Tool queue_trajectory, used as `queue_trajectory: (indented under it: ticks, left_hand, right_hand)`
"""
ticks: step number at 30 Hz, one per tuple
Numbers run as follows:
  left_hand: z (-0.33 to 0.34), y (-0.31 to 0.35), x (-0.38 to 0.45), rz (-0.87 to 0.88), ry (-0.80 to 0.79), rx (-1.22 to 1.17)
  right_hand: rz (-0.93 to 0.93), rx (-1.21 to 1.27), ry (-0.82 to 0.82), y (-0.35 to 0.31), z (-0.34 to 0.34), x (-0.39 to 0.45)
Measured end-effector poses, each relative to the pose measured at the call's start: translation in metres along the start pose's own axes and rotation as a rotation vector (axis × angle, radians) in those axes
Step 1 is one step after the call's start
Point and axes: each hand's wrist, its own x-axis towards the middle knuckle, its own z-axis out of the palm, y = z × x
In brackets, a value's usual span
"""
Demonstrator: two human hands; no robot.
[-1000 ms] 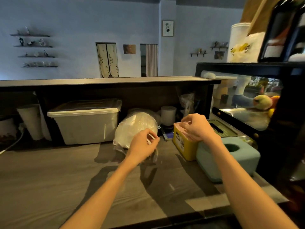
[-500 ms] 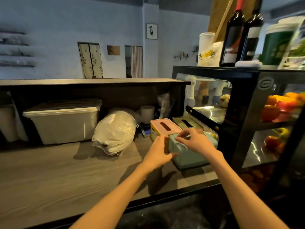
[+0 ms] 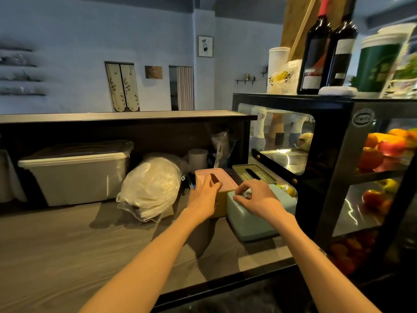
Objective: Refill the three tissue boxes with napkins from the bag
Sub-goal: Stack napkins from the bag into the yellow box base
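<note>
Dim, cool room light overall, with the brightest patches glaring off the steel shelves inside the display case (image 3: 286, 154) on the right, where streaky reflections flare on the glass. Both forearms throw soft, dark shadows across the worktop (image 3: 67, 245), and the recess under the upper ledge sinks nearly to black. Wide-angle bending warps the bottles (image 3: 316, 53) and frame edges, and the wall shelves (image 3: 18, 73) at far left smear into blur.

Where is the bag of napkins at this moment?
The bag of napkins lies on the counter, between the lidded plastic bin and the pink-lidded tissue box.
</note>
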Motion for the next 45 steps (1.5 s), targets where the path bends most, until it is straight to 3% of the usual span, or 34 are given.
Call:
queue_trajectory:
  ticks: [7, 12, 18, 22, 25, 28, 33, 37, 41, 45]
  left_hand:
    - [-0.007, -0.017, 0.000, -0.099, 0.059, -0.091]
    - [-0.056, -0.040, -0.020, -0.068, 0.160, -0.179]
    - [-0.124, -0.085, -0.079, 0.070, 0.075, -0.124]
    - [-0.136, -0.120, -0.128, 0.117, -0.024, -0.097]
    - [-0.132, -0.150, -0.157, 0.117, -0.069, -0.109]
    - [-0.124, -0.170, -0.177, 0.121, -0.141, -0.176]
    - [-0.110, -0.190, -0.200, 0.066, -0.140, -0.299]
    - [-0.104, -0.192, -0.220, -0.240, -0.095, -0.737]
    - [-0.087, -0.178, -0.234, -0.372, -0.208, -0.789]
    - [-0.052, -0.161, -0.231, -0.430, 0.003, -0.975]
  right_hand:
    - [0.025, -0.009, -0.001, 0.003, -0.003, 0.000]
    - [0.005, -0.055, 0.069, -0.005, -0.002, 0.000]
    - [-0.241, 0.196, 0.333, -0.045, 0.002, -0.009]
    - [-0.435, 0.292, 0.350, -0.098, 0.012, -0.021]
    - [-0.576, 0.309, 0.269, -0.130, 0.026, -0.028]
    - [-0.696, 0.278, 0.079, -0.157, 0.046, -0.036]
    - [-0.710, 0.143, -0.178, -0.177, 0.086, -0.044]
    - [-0.707, 0.091, -0.187, -0.180, 0.101, -0.044]
    - [-0.770, 0.042, -0.206, -0.190, 0.106, -0.047]
    - [-0.752, 0.004, -0.266, -0.203, 0.106, -0.048]
